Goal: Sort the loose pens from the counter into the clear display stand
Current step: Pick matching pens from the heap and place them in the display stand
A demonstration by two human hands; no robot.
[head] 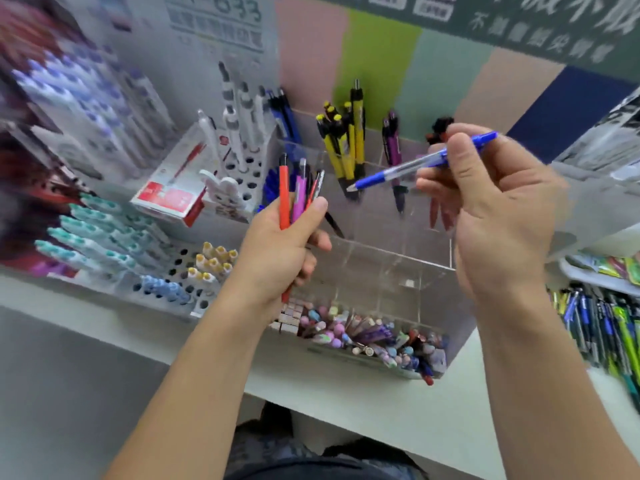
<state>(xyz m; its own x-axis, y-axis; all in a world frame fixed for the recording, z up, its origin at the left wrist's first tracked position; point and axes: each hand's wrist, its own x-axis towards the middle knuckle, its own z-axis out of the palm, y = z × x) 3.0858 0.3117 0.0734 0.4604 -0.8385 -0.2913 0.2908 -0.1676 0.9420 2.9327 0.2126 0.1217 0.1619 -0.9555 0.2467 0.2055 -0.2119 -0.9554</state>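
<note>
My left hand (282, 252) grips a bundle of pens (294, 194): an orange one, a pink one, and thin red and black ones, held upright in front of the clear display stand (388, 258). My right hand (491, 202) pinches a blue pen (408, 168) with a clear barrel, its tip pointing left and down over the stand's back compartments. Yellow pens (346, 143) and purple pens (393, 150) stand in those back compartments. The stand's front compartment holds several small pastel items (374, 336).
A white holed rack (242, 161) with white pens and a red-and-white box (169, 188) sit at the left. Teal, yellow and blue markers (114, 244) fill a tray in front of them. More pens (602, 323) lie in a tray at the right. The white counter edge (346, 407) runs below.
</note>
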